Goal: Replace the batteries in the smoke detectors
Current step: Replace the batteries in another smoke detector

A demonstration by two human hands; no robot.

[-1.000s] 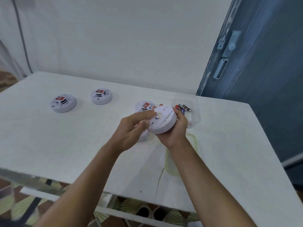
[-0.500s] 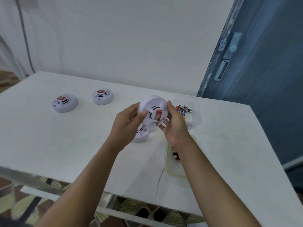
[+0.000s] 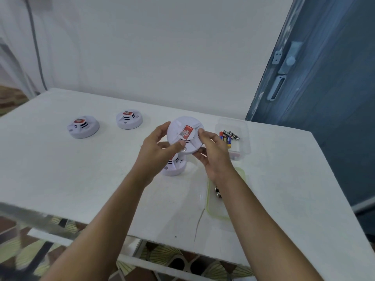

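Looking down on the white table (image 3: 60, 169), I see my left hand (image 3: 156, 151) and right hand (image 3: 213, 157) both gripping one smoke detector (image 3: 185, 136) by its rim, label up, above a second detector (image 3: 175, 165) on the tabletop. A third detector (image 3: 83, 126) and fourth detector (image 3: 129, 119) sit far left. Just right, a clear tub (image 3: 243, 138) holds batteries (image 3: 228, 136)

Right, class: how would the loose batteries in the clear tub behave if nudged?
The batteries are cylinders lying on their sides, so they would probably roll. The walls of the clear tub would likely stop them.
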